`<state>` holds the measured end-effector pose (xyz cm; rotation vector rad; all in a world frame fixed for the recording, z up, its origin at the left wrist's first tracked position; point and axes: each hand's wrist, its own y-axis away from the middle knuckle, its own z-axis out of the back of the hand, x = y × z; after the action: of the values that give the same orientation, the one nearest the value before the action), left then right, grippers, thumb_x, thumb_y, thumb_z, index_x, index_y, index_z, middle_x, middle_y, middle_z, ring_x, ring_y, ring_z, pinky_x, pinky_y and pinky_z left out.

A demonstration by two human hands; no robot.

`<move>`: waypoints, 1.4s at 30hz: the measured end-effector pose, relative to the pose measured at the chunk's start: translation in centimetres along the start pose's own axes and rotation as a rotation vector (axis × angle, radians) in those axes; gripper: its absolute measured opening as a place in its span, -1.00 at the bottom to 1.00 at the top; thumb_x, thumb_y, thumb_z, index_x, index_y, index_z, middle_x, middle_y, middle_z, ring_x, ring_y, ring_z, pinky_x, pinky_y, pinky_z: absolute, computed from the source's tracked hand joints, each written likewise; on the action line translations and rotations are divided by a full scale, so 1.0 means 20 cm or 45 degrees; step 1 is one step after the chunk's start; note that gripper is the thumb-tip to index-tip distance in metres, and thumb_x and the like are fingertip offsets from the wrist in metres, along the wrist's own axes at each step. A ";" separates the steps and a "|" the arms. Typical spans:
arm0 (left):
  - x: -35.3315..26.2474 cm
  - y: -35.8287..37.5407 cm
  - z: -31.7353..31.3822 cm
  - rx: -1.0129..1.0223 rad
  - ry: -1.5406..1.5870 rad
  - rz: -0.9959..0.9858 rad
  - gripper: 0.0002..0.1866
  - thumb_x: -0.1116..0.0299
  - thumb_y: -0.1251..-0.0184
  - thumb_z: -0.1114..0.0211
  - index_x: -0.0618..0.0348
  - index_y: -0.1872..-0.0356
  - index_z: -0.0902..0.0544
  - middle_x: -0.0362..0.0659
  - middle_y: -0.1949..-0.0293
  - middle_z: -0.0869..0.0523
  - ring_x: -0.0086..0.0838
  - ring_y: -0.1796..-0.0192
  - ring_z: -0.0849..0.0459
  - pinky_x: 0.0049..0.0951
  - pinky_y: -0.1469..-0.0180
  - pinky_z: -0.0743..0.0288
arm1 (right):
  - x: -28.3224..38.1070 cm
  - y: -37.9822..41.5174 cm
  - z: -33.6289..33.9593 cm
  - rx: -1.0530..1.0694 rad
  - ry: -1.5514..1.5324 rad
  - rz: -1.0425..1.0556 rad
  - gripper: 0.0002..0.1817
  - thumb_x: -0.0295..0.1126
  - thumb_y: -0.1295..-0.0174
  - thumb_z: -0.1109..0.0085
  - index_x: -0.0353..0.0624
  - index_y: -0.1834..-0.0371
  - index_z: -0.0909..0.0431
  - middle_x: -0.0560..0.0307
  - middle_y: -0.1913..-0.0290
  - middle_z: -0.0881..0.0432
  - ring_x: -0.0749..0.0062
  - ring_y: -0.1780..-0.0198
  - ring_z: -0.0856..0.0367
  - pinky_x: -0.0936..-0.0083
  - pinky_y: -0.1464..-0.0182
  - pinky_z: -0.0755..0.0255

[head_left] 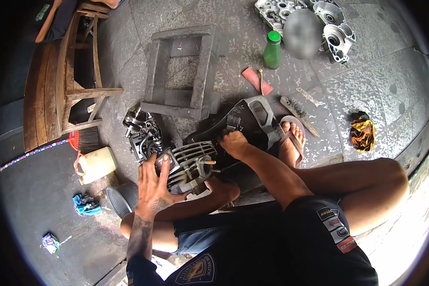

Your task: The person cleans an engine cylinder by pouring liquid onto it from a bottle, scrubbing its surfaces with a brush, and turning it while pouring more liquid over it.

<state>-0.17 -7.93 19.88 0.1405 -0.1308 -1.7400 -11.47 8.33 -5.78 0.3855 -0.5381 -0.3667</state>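
My left hand (pixel 155 186) grips the near left side of a finned metal engine cylinder (pixel 193 164), its thumb along the lower edge and its fingers over the top. A small orange-and-white stick (pixel 209 162) shows at the cylinder's right side. My right hand (pixel 234 144) is closed just beyond the cylinder, over a dark tray-like part (pixel 245 121) with a grey metal end. Whatever the right fingers hold is hidden. Left of the cylinder, an engine part with a crankshaft (pixel 143 131) lies on the floor.
A wooden frame stool (pixel 202 71) stands ahead, and a wooden bench (pixel 47 95) is at left. Around me are a green bottle (pixel 272 52), wire brush (pixel 298 114), red block (pixel 255 78), crankcase halves (pixel 336 38), jerrycan (pixel 97 165) and an orange-black cloth (pixel 362 132).
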 end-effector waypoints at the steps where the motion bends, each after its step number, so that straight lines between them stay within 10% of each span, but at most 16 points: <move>1: 0.00 0.00 0.00 0.004 0.011 -0.012 0.41 0.07 0.57 -0.74 0.11 -0.52 -0.11 0.24 -0.23 -0.34 0.10 -0.14 -0.44 0.04 -0.13 -0.34 | -0.01 0.02 0.00 0.000 0.000 -0.001 -0.64 -0.32 -0.38 0.02 -0.02 -0.20 -0.54 0.07 -0.07 -0.64 0.19 -0.06 -0.66 0.37 0.05 -0.56; 8: -0.01 -0.05 0.01 0.019 0.018 -0.008 0.34 0.04 0.52 -0.72 0.13 -0.50 -0.19 0.27 -0.22 -0.36 0.12 -0.12 -0.45 0.04 -0.13 -0.35 | -0.17 0.37 0.10 -0.881 -0.457 -0.071 -0.47 -0.23 0.00 -0.46 -0.18 0.04 -0.40 -0.11 -0.06 -0.47 0.02 -0.10 -0.58 0.22 0.00 -0.59; 12: -0.04 -0.09 0.02 0.030 -0.003 -0.024 0.34 0.03 0.53 -0.70 0.16 -0.50 -0.20 0.25 -0.23 -0.36 0.12 -0.16 -0.42 0.04 -0.15 -0.35 | -0.17 0.42 0.18 -0.997 -0.597 -0.166 -0.52 -0.30 -0.07 -0.40 -0.21 0.01 -0.40 -0.15 0.02 -0.57 -0.08 -0.01 -0.64 0.16 0.02 -0.57; 24: -0.20 -0.25 -0.04 0.117 -0.030 -0.056 0.36 -0.07 0.48 -0.65 0.10 -0.54 -0.17 0.20 -0.18 -0.37 0.05 -0.15 -0.41 -0.01 -0.16 -0.32 | -0.38 0.53 0.35 -1.095 -1.238 -0.233 -0.81 -0.32 -0.24 -0.32 -0.14 0.14 -0.66 -0.07 0.27 -0.72 0.03 0.23 -0.71 0.25 0.14 -0.56; 35: -0.22 -0.36 -0.29 0.307 0.010 -0.059 0.40 -0.03 0.43 -0.67 0.20 -0.55 -0.06 0.18 -0.20 -0.33 0.05 -0.20 -0.39 -0.03 -0.21 -0.31 | -0.34 0.79 0.36 -1.078 -2.359 -0.149 -0.87 -0.48 -0.29 -0.31 -0.27 0.15 -0.67 0.26 0.23 -0.68 0.59 0.14 -0.63 0.56 0.04 -0.58; 42: -0.11 -0.35 -0.37 0.143 0.194 -0.006 0.42 -0.05 0.40 -0.67 0.11 -0.59 0.01 0.18 -0.19 -0.34 0.06 -0.17 -0.42 0.02 -0.16 -0.34 | -0.24 0.70 0.27 -1.033 -1.916 -0.207 -0.80 -0.40 -0.25 -0.36 -0.27 0.14 -0.68 0.24 0.21 -0.71 0.65 0.19 -0.64 0.59 0.08 -0.52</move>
<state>-5.37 -4.53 11.55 0.3547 -0.1166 -1.7199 -15.05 21.08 2.69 -0.7518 -1.7277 -0.9782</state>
